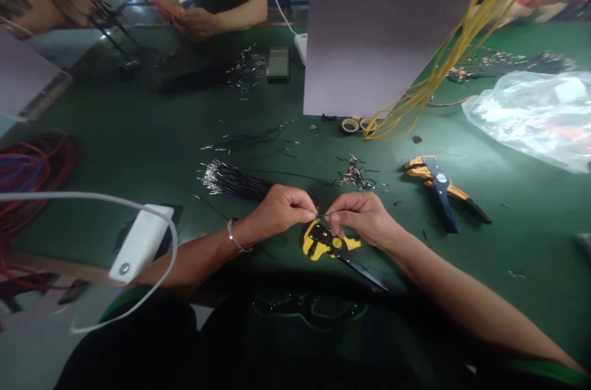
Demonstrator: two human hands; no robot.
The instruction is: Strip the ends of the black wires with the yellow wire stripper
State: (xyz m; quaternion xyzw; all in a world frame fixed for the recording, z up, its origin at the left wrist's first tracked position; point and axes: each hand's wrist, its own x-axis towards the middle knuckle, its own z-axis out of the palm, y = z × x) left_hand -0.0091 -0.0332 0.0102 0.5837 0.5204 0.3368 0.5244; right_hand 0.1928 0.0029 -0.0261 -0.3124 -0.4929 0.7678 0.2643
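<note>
In the head view, the left hand [277, 213] and the right hand [362, 218] are held close together above the green counter [138, 150], with both forearms coming inward, and each hand makes a narrow pinch with its fingertips toward a thin wire [317, 216], though it is too small to be sure. A yellow-handled wire stripper [323, 241] lies just under the hands and a bundle of black wires [231, 181] lies beside the left hand, it seems so that both stay within easy reach, while a second wire stripper [438, 190] rests further right.
</note>
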